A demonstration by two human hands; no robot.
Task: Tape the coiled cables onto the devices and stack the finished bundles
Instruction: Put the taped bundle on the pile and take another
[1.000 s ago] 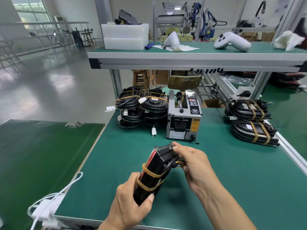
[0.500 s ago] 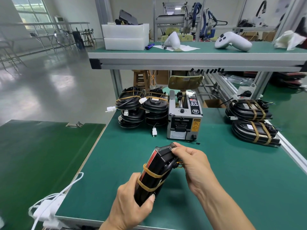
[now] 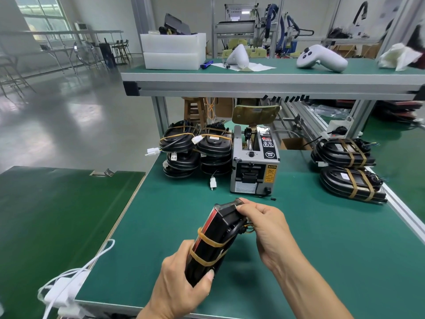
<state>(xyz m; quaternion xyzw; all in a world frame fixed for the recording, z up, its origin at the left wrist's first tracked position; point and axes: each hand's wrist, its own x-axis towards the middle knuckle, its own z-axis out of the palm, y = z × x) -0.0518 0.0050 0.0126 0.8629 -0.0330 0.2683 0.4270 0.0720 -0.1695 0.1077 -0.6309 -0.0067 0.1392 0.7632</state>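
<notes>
Holding the black oblong device with a red edge and two tan tape bands (image 3: 215,240) just above the green worktop (image 3: 322,238), the left hand (image 3: 181,286) still grips its near end while the right hand (image 3: 266,226) fingers stay curled round its far end by the coiled cable, hardly moved, so this bundle looks taped and ready to stack.

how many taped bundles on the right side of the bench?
2. One taped bundle lies at the far right, near the shelf leg; the other taped bundle sits just in front of it by the bench edge. More may be hidden behind.
</notes>
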